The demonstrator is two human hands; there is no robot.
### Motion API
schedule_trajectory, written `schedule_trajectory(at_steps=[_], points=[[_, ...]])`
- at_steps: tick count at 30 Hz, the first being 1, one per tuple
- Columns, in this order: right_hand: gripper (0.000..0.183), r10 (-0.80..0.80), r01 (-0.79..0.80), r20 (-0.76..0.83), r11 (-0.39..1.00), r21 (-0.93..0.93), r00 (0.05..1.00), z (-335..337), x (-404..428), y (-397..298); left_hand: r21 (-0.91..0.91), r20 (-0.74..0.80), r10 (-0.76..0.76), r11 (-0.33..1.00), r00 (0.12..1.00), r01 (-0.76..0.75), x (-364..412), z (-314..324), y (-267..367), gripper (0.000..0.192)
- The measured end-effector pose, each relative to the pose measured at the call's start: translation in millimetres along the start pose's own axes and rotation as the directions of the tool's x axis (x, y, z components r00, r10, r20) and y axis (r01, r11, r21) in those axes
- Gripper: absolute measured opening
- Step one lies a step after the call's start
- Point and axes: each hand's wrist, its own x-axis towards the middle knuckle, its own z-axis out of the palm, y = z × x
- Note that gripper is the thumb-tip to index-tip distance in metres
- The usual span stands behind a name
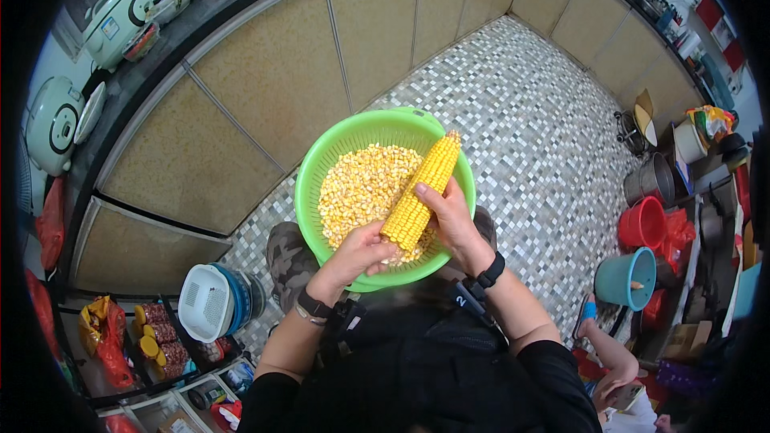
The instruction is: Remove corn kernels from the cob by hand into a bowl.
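A whole ear of yellow corn (pixel 424 195) slants over the bowl, its pointed tip up and to the right. My right hand (pixel 452 219) grips it around the middle, thumb along the top. At the cob's blunt lower end is my left hand (pixel 363 251), its fingers curled at the base; whether they grip it is partly hidden. Beneath both hands a green plastic colander (pixel 310 159) rests at my lap, between my knees. Many loose yellow corn kernels (pixel 364 189) cover its bottom.
Cabinets (pixel 271 54) run along the left and far side under a dark counter with rice cookers (pixel 54 126). White baskets (pixel 204 304) stand at lower left. Buckets (pixel 622 279) line the right side. Another person's leg (pixel 613 349) shows at lower right, near a phone (pixel 627 396).
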Motion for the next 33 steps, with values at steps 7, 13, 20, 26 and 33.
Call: schedule_trajectory(at_steps=[7,13,20,26,33], points=[[0.044,0.006,-0.006,-0.004,0.998,-0.069,1.000,0,0,1,-0.009,0.068,-0.022,1.000,0.997,0.023,-2,-2,3,0.044],[0.041,0.032,-0.032,-0.019,0.999,-0.040,0.999,0,1,0,0.069,-0.005,-0.019,0.997,1.000,0.019,1,7,5,0.043],[0.041,0.062,-0.062,0.032,0.998,0.009,0.998,-3,1,-2,0.042,0.050,0.050,0.998,0.997,-0.052,0,-1,-5,0.035],[0.042,0.062,-0.062,0.016,0.998,0.026,0.998,0,1,-2,-0.183,0.030,-0.053,0.981,0.998,0.058,2,-10,-10,0.034],[0.042,-0.004,0.003,-0.017,0.999,-0.049,1.000,-3,2,3,0.013,-0.025,-0.047,0.999,0.999,0.047,3,0,-2,0.039]])
